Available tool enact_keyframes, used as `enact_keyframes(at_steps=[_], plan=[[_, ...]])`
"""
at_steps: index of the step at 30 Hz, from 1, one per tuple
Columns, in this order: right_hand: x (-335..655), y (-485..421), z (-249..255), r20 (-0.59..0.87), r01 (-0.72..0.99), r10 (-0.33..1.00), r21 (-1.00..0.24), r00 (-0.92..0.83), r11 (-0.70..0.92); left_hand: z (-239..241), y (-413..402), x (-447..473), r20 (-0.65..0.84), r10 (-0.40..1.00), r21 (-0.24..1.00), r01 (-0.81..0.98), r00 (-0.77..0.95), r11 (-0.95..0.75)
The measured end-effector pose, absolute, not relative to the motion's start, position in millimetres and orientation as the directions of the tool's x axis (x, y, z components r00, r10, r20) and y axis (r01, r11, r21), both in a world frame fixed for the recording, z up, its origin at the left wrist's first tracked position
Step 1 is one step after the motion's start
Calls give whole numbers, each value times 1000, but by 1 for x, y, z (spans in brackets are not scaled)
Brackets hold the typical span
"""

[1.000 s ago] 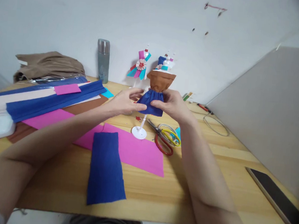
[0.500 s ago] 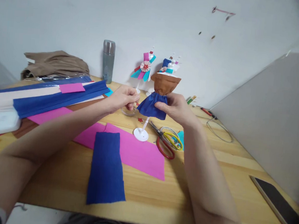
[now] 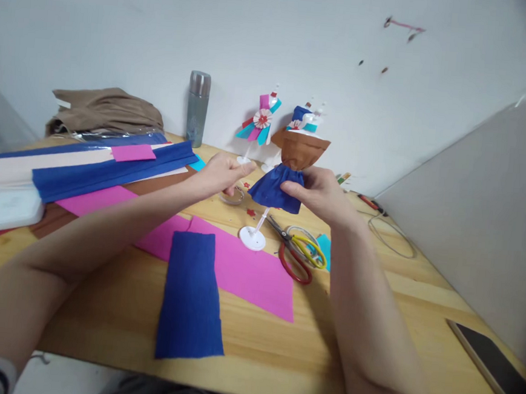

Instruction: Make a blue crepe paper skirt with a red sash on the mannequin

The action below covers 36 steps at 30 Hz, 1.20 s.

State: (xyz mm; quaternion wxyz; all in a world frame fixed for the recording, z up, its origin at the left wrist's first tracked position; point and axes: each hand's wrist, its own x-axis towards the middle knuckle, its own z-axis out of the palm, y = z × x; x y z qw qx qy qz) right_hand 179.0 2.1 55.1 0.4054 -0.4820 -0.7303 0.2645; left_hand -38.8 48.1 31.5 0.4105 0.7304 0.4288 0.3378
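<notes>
A small dress form on a white stand (image 3: 253, 239) wears a brown paper top (image 3: 303, 150) and a gathered blue paper skirt (image 3: 273, 188). My right hand (image 3: 320, 192) is closed around the right side of the skirt near the waist, thumb in front. Just left of the skirt, my left hand (image 3: 223, 174) is closed in a pinch; whatever it holds is too small to make out. Below that hand lies a clear ring-shaped roll (image 3: 232, 196). Scissors (image 3: 298, 248) with red and yellow handles rest right of the stand's base.
A blue paper strip (image 3: 192, 298) and pink paper (image 3: 257, 275) lie in front. Folded coloured paper (image 3: 119, 173) is piled at left. A flask (image 3: 197, 110) and decorated forms (image 3: 260, 121) stand by the wall. A phone (image 3: 486, 366) lies at right.
The whole view has shifted slightly, so things appear a little farther right. My left thumb looks straighter, pointing towards the dress form. My right hand keeps its hold on the skirt.
</notes>
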Motion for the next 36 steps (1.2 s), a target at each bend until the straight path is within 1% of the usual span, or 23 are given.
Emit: enact_keyframes(at_steps=[2,4,5,7,8,10,14,17,21,25,27,28,30,32,34,36], plan=[[179,2,55,339,492,920,-777,-198,392,27,51,-38,-20,922,961,261,387,-88],[180,2,54,334,505,922,-772,-195,386,21,53,-38,-154,862,985,146,482,95],[180,2,54,332,512,923,-768,-195,384,18,53,-38,-183,810,983,88,558,161],[180,2,54,335,520,921,-761,-197,388,14,51,-37,-176,695,966,-15,697,260],[180,2,54,338,521,920,-759,-198,391,13,50,-37,-157,655,953,-59,739,296],[181,3,54,341,521,920,-758,-195,392,12,46,-36,-131,640,932,-127,757,341],[181,3,53,328,517,925,-767,-193,381,13,42,-32,-132,731,903,-223,669,368],[182,4,53,331,512,924,-769,-194,383,14,43,-31,-172,773,893,-235,611,385],[184,4,52,330,515,925,-768,-189,379,14,48,-33,-237,816,906,-183,527,381],[184,3,53,336,515,924,-769,-180,380,12,56,-39,-209,832,943,-121,515,311],[184,3,53,339,518,924,-767,-174,379,11,59,-41,-150,829,972,-71,539,223],[184,3,54,340,519,924,-766,-174,380,10,60,-42,-95,829,986,-63,551,155],[183,3,53,346,515,921,-764,-181,388,11,59,-40,52,818,995,-100,573,7],[183,4,52,349,515,917,-759,-196,399,12,54,-36,176,786,982,-166,593,-95],[182,5,51,348,517,914,-754,-209,406,13,48,-31,231,749,971,-200,621,-133],[181,5,51,347,517,912,-751,-219,410,13,43,-25,245,735,969,-185,633,-164]])
